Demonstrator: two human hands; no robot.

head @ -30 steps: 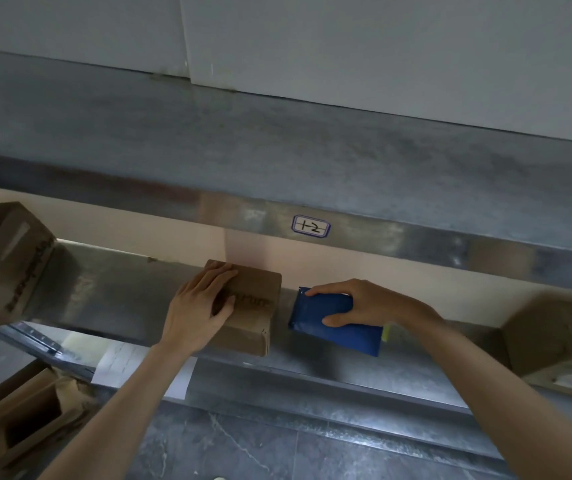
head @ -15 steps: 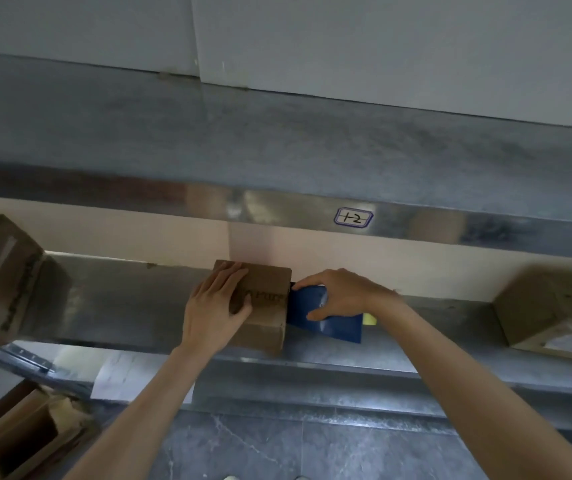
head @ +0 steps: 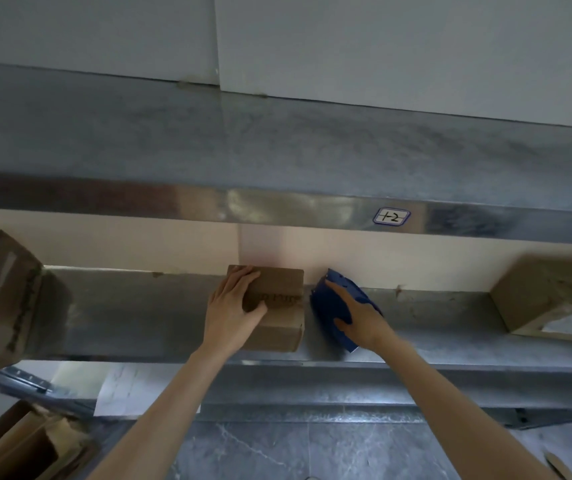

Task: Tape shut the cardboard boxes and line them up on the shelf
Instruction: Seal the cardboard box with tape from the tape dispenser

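the left hand (head: 234,308) lies flat, fingers a little spread, on the small cardboard box (head: 282,329) on the metal shelf (head: 139,313); the right hand (head: 359,320) grips a blue tool (head: 326,301) just beside the box.

Dim, soft focus, glare on shelf edge (head: 277,206), wide-angle bending at edges

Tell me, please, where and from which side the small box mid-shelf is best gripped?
Likely by its left and right walls, coming from the front and above: the small box lies flat on the shelf, back toward the wall, and the blue tool stands apart.
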